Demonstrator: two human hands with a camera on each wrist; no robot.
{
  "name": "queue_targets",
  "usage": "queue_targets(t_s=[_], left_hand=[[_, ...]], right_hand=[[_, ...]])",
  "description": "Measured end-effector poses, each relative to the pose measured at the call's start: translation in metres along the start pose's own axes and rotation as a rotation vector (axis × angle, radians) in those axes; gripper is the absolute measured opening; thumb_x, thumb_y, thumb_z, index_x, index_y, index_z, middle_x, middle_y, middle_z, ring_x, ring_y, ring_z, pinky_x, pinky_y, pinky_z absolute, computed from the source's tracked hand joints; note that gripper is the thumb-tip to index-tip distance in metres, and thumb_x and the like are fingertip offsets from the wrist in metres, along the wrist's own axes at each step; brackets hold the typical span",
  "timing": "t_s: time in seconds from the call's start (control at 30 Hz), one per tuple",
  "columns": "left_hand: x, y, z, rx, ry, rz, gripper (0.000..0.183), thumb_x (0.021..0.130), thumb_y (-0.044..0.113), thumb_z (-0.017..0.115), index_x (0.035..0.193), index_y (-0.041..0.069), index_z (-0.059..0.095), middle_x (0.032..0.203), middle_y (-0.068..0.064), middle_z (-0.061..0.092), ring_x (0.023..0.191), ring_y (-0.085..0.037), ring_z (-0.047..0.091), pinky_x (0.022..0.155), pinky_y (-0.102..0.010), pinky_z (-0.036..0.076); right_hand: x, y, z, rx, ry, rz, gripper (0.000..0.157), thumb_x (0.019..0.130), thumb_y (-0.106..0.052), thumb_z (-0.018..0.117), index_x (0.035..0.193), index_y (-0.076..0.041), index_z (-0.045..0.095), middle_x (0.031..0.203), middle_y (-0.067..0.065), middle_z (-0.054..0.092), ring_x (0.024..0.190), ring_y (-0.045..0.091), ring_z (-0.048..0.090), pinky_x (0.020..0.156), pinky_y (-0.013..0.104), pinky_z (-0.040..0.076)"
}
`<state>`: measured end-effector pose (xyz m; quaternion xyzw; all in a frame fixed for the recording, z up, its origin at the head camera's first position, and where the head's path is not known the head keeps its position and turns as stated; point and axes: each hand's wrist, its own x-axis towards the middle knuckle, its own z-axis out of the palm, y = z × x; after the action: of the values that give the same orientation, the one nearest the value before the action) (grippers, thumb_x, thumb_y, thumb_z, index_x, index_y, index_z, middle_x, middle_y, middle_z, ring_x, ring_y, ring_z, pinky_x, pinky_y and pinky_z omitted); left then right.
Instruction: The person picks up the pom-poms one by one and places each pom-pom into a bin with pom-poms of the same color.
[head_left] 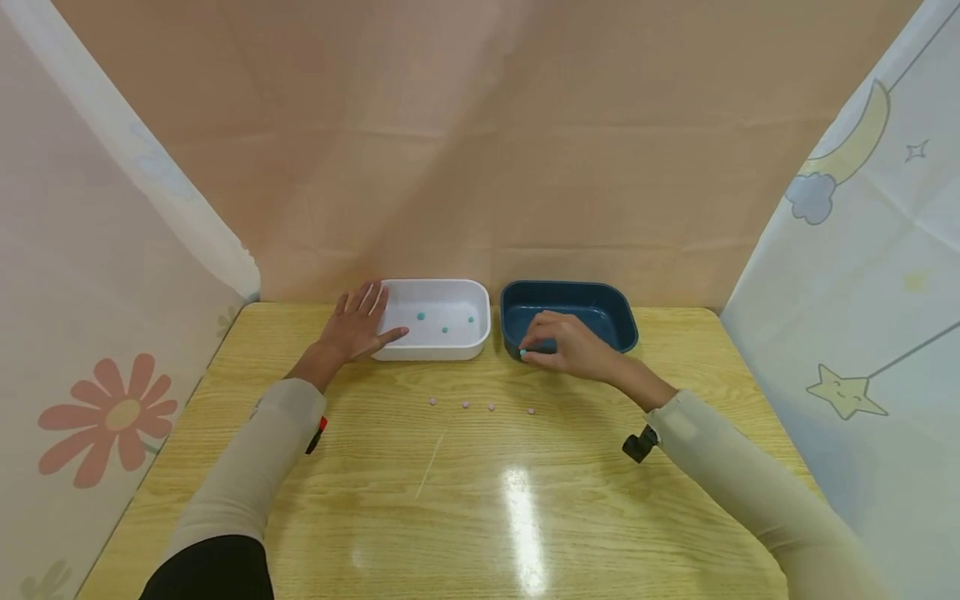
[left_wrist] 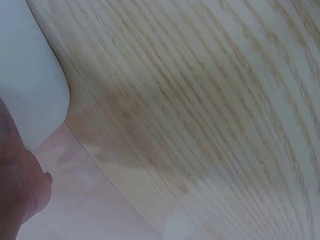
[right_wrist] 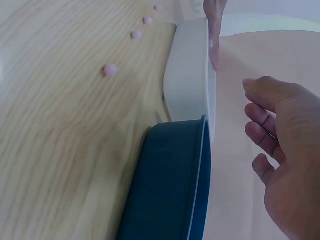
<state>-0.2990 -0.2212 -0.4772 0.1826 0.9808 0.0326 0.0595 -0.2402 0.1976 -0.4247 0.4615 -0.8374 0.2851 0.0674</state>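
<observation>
My left hand (head_left: 358,325) rests with fingers spread on the left side of a white plastic tray (head_left: 427,352). Three small teal balls, one of them at the tray's left part (head_left: 421,316), lie on its floor. In the left wrist view, part of the left hand (left_wrist: 22,185) shows beside the tray's corner. Thumb and fingertips of my right hand (head_left: 573,346) pinch a tiny teal ball (head_left: 522,353) over the near left corner of a dark blue tray (head_left: 630,329). The right wrist view has the right hand (right_wrist: 295,135) above the tray rims, its ball hidden there.
Several small pink balls, among them the rightmost one (head_left: 531,411), lie in a loose row on the wooden table (head_left: 390,517) in front of the trays. Both trays stand side by side near the back edge, against a tan backdrop (head_left: 450,167). Patterned sheets (head_left: 855,292) flank the table.
</observation>
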Motion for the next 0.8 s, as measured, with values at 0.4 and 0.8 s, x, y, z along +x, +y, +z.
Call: queue_targets(t_s=[0.4,0.8], left_hand=[[0.000,0.000,0.000,0.014,0.016,0.001,0.102,0.104,0.074,0.032,0.170,0.003,-0.001,0.178,-0.017,-0.007,0.164,-0.037,-0.006,0.129,-0.063,0.001],[-0.001,0.000,-0.001,0.017,0.011,-0.003,0.102,0.104,0.072,0.035,0.169,0.003,-0.001,0.178,-0.018,-0.007,0.164,-0.037,-0.007,0.129,-0.064,0.000]], right_hand=[[0.027,0.000,0.003,-0.028,0.011,-0.015,0.010,0.090,-0.008,0.085,0.099,-0.005,0.081,0.097,0.004,0.070,0.090,0.022,0.068,0.078,0.041,0.060],[0.047,0.011,0.011,0.006,0.020,0.020,0.010,0.092,-0.012,0.084,0.099,-0.005,0.082,0.095,0.006,0.071,0.089,0.028,0.068,0.079,0.051,0.060]])
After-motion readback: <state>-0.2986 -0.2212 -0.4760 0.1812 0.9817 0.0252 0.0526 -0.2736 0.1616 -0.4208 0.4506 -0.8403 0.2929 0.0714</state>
